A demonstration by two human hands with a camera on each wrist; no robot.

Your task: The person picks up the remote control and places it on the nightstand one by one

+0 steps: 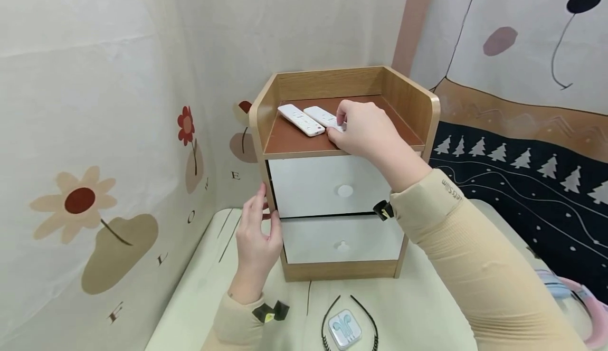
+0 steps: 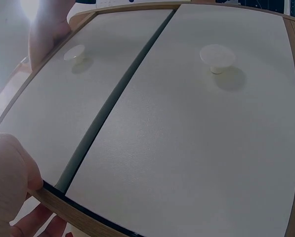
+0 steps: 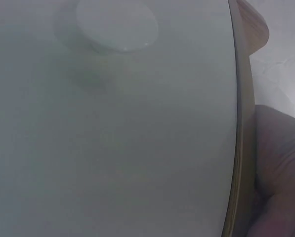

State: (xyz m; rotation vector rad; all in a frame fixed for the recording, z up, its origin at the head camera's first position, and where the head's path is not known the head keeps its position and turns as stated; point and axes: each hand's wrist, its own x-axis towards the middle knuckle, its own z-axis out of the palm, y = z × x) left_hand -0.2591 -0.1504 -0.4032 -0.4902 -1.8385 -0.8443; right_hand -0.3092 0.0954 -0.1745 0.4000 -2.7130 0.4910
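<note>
Head | left hand point(image 1: 258, 237) grips edge of cabinet point(image 1: 313, 187) | right hand point(image 1: 363, 129) pinches right remote point(image 1: 319, 113) | shelf point(image 1: 288, 141) open-fronted

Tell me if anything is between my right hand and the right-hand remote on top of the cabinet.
Nothing visible is. Your right hand already pinches the near end of the right-hand remote; the other remote lies to its left, not between them.

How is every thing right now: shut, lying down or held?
Upper flat white drawer, looks shut
Lower flat white drawer, looks shut
Left oblong white remote, lying flat
Right oblong white remote, held by right hand
Pale earphones, inside square clear-topped case
Thin black headband, lying down
Left hand, touching wooden cabinet
</note>
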